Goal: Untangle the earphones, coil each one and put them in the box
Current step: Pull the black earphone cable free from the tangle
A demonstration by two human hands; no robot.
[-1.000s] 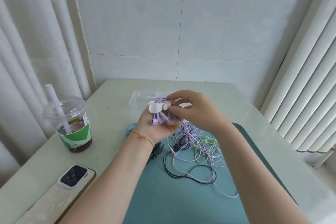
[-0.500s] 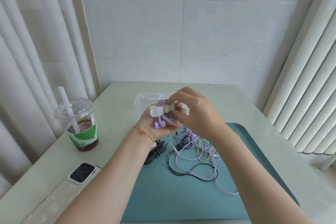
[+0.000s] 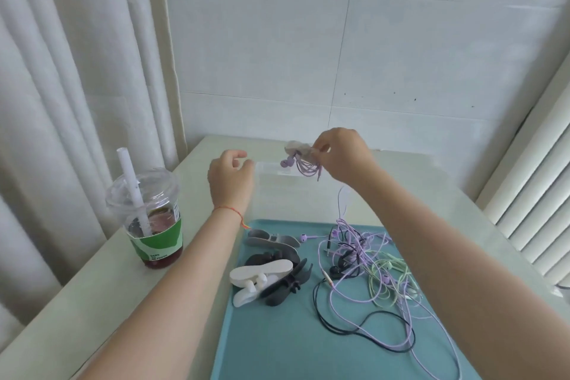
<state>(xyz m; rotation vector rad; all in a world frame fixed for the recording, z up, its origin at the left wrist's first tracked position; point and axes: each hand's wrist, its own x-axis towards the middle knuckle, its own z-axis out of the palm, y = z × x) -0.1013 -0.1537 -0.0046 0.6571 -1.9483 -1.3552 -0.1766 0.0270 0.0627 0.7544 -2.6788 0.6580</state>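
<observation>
We see both our forearms bare, no sleeves; a thin red string bracelet (image 3: 229, 210) circles the wrist below our left hand (image 3: 229, 177).

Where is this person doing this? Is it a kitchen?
Probably not a kitchen: it looks like a room at home or a small office. There is a pale table against a tiled wall, curtains, and a takeaway drink cup.

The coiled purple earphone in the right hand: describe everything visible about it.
The coiled purple earphone is a small bundle of thin lilac cable, clamped in a pale clip that looks like plastic. One rounded purple earbud pokes out to the left and loose cable loops hang below. The right hand pinches the clip from the right, holding the bundle in the air over the clear box. The left hand does not touch it.
</observation>
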